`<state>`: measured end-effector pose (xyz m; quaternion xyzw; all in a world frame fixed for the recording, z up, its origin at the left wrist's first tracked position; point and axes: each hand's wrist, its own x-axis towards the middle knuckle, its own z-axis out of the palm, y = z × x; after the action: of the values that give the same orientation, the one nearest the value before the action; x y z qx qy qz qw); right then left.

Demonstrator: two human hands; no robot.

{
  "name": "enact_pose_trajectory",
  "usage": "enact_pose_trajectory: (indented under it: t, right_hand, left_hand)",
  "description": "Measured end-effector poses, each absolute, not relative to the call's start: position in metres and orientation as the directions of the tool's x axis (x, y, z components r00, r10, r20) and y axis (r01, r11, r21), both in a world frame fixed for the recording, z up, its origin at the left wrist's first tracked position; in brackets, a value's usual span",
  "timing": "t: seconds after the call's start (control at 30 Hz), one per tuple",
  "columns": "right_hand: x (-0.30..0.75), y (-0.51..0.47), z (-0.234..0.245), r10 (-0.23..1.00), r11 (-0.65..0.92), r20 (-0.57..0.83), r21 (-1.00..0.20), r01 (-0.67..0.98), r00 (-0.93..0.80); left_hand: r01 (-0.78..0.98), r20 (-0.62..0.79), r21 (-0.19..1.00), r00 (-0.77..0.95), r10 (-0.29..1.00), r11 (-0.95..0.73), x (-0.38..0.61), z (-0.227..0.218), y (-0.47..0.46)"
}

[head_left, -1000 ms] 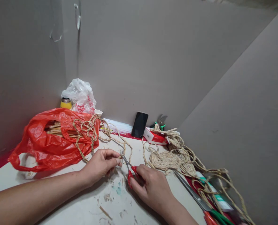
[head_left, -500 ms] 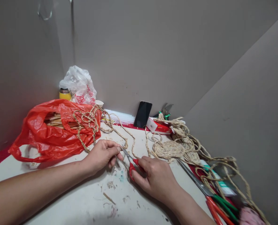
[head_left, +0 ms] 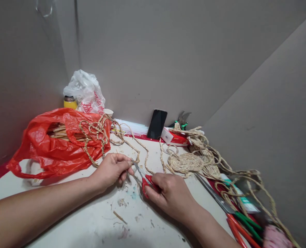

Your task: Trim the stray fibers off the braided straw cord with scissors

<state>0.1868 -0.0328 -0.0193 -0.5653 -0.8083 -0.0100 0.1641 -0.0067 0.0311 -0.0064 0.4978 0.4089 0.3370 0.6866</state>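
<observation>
My left hand (head_left: 113, 169) is closed in a pinch, thumb against forefinger, at the end of a braided straw cord (head_left: 138, 153). The pinched bit is small and mostly hidden by the fingertips. In my right hand (head_left: 170, 191) is a small pair of scissors (head_left: 144, 182) with red handles, fingers in the loops. Its blades point up and left, and their tips meet the left fingertips at the cord. Behind the hands lies a coiled, flat straw piece (head_left: 185, 163) with more cord around it.
A red plastic bag (head_left: 43, 148) of straw lies left, cord draped over it. A phone (head_left: 157, 124) leans at the back beside a red-and-white box (head_left: 177, 138) and pruning shears (head_left: 182, 120). Large scissors (head_left: 237, 225) lie right. Straw scraps (head_left: 120, 217) dot the white table (head_left: 91, 220).
The scissor blades have drawn closer together at the left fingertips. Both hands stay nearly in place, and the view has shifted slightly.
</observation>
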Motion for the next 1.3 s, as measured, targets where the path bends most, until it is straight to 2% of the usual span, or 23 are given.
enact_pose_trajectory:
  t: [0.23, 0.47, 0.67, 0.93, 1.0, 1.1, 1.13, 1.2, 1.23, 1.3]
  right_hand:
    - [0.188, -0.032, -0.020, 0.902, 0.389, 0.277, -0.188, 0.902, -0.332]
    - [0.191, -0.028, -0.026, 0.873, 0.389, 0.423, -0.307, 0.869, -0.242]
    - [0.190, -0.026, -0.028, 0.868, 0.392, 0.418, -0.241, 0.888, -0.270]
    - [0.191, -0.028, -0.030, 0.861, 0.388, 0.425, -0.191, 0.901, -0.280]
    - [0.193, -0.026, -0.031, 0.846, 0.413, 0.469, -0.273, 0.869, -0.254]
    - [0.195, -0.022, -0.031, 0.862, 0.396, 0.500, -0.567, 0.722, -0.080]
    - [0.195, -0.021, -0.030, 0.894, 0.348, 0.449, -0.704, 0.619, 0.009]
    - [0.190, -0.020, -0.027, 0.963, 0.185, 0.242, -0.915, 0.359, 0.120]
    - [0.187, -0.021, -0.026, 0.984, 0.094, 0.126, -0.968, 0.232, 0.126]
    - [0.179, -0.022, -0.024, 0.998, -0.046, -0.045, -0.999, 0.023, 0.041]
  left_hand:
    - [-0.097, -0.217, 0.954, 0.434, 0.874, 0.285, -0.006, -0.013, 0.035]
    - [-0.239, -0.157, 0.923, 0.483, 0.861, 0.302, -0.006, -0.009, 0.035]
    - [-0.292, -0.205, 0.867, 0.528, 0.824, 0.403, -0.009, -0.007, 0.033]
    - [-0.275, -0.205, 0.869, 0.555, 0.806, 0.411, -0.009, -0.011, 0.034]
    - [-0.269, -0.202, 0.873, 0.559, 0.804, 0.406, -0.009, -0.010, 0.034]
    - [-0.256, -0.180, 0.891, 0.559, 0.809, 0.375, -0.009, -0.009, 0.034]
    - [-0.248, -0.163, 0.902, 0.561, 0.811, 0.353, -0.008, -0.009, 0.033]
    - [-0.226, -0.113, 0.931, 0.569, 0.815, 0.287, -0.007, -0.010, 0.030]
    - [-0.210, -0.078, 0.948, 0.577, 0.813, 0.240, -0.006, -0.011, 0.028]
    - [-0.159, -0.008, 0.979, 0.595, 0.803, 0.128, -0.005, -0.013, 0.021]
